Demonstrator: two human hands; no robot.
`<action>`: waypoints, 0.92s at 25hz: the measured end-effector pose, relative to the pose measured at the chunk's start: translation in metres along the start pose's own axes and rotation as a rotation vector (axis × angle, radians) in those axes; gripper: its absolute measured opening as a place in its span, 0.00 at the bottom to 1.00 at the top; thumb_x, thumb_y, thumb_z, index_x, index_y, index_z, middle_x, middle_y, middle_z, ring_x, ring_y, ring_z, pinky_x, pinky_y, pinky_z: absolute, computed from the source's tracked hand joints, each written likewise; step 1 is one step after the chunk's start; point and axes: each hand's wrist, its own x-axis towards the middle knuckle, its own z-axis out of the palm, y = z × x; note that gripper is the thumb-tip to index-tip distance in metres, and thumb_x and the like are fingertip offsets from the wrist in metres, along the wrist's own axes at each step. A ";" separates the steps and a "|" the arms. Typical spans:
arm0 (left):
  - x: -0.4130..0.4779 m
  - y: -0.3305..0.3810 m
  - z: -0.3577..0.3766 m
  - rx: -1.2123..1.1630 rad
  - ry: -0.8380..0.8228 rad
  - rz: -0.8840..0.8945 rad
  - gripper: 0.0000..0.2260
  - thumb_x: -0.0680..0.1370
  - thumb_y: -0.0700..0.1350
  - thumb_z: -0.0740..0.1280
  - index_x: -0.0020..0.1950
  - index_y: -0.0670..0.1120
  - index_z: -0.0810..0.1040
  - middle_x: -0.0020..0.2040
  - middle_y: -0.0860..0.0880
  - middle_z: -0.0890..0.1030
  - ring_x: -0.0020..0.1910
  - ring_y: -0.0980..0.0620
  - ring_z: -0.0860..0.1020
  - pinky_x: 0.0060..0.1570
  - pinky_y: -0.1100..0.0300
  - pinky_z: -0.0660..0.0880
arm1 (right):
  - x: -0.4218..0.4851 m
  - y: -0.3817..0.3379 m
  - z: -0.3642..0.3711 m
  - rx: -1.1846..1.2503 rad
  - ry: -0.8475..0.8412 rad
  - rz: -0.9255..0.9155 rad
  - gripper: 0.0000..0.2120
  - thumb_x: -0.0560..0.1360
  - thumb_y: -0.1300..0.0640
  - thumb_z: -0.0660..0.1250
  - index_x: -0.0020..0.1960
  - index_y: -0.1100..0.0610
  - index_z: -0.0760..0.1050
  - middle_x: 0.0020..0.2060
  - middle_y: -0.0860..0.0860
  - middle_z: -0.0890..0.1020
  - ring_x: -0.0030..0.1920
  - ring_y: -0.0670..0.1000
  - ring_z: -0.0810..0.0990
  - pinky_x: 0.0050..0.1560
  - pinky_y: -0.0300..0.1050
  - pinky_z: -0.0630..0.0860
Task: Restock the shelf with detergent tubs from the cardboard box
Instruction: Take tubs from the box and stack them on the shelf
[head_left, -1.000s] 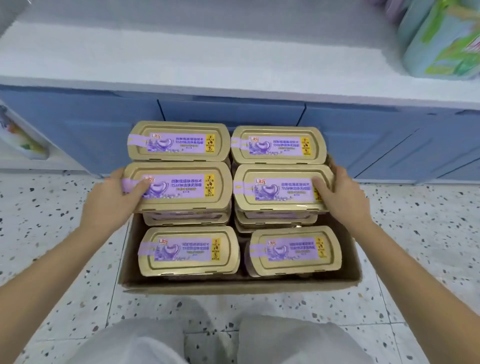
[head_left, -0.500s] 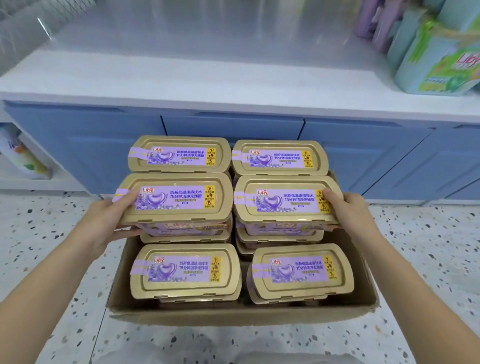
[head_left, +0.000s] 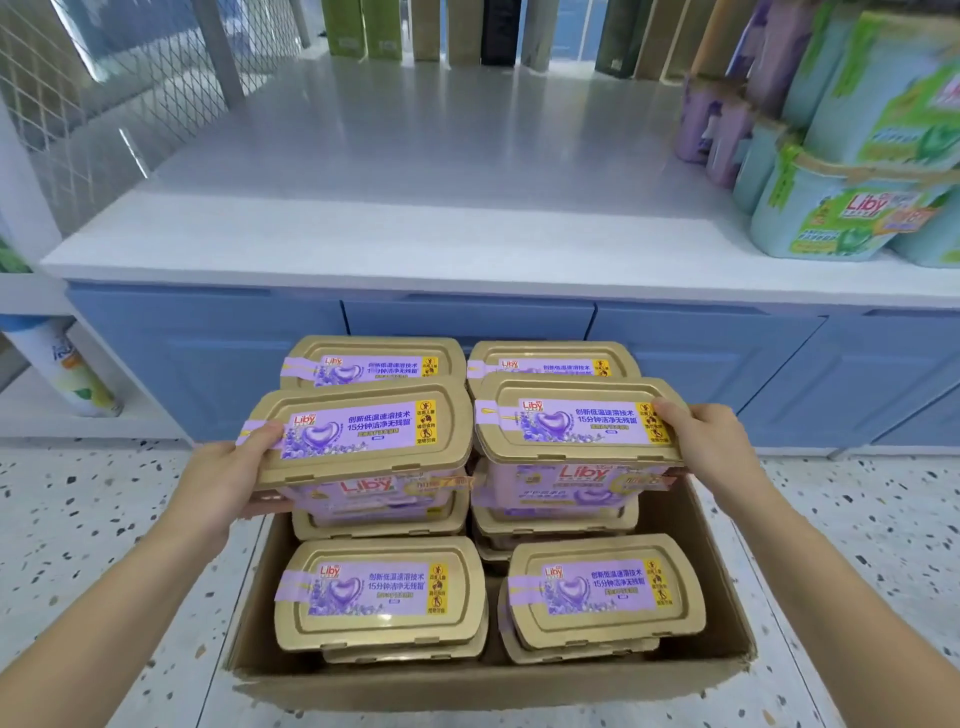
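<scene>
An open cardboard box (head_left: 519, 680) on the floor holds several gold-lidded detergent tubs with purple labels. My left hand (head_left: 221, 480) grips the left end of one tub (head_left: 363, 434), raised above the stack. My right hand (head_left: 709, 447) grips the right end of a second tub (head_left: 576, 428), raised beside the first. Two tubs (head_left: 382, 592) (head_left: 605, 590) lie at the box's near end, and two more (head_left: 371, 358) (head_left: 553, 361) at its far end. The white shelf (head_left: 415, 218) lies just beyond the box, above blue cabinet doors.
Green and purple detergent packs (head_left: 852, 208) crowd the shelf's right side. Tall boxes (head_left: 426, 31) line its back, and a wire mesh panel (head_left: 104, 83) bounds its left. A bottle (head_left: 72, 369) stands on a low shelf at left. The floor is speckled terrazzo.
Both hands have lifted the two middle tubs up out of the stack, exposing their purple sides. The view has tilted up to show more of the shelf.
</scene>
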 end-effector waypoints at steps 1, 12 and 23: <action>-0.003 0.010 -0.003 0.000 0.003 0.014 0.10 0.76 0.47 0.64 0.40 0.41 0.76 0.22 0.52 0.80 0.29 0.47 0.80 0.25 0.58 0.78 | 0.002 -0.010 -0.007 0.001 -0.001 -0.011 0.23 0.75 0.45 0.60 0.42 0.66 0.78 0.40 0.61 0.83 0.44 0.61 0.80 0.42 0.50 0.71; 0.024 0.158 -0.009 -0.022 -0.045 0.239 0.09 0.76 0.47 0.65 0.39 0.42 0.76 0.20 0.48 0.79 0.18 0.53 0.78 0.19 0.60 0.76 | 0.069 -0.142 -0.067 0.054 0.089 -0.194 0.25 0.63 0.40 0.63 0.41 0.64 0.76 0.45 0.66 0.82 0.46 0.65 0.81 0.53 0.62 0.77; 0.093 0.226 0.046 0.094 -0.061 0.255 0.11 0.75 0.50 0.66 0.40 0.42 0.74 0.36 0.41 0.79 0.32 0.42 0.78 0.21 0.57 0.76 | 0.161 -0.179 -0.065 0.055 0.183 -0.155 0.31 0.63 0.36 0.58 0.49 0.61 0.77 0.46 0.59 0.83 0.47 0.61 0.81 0.54 0.59 0.78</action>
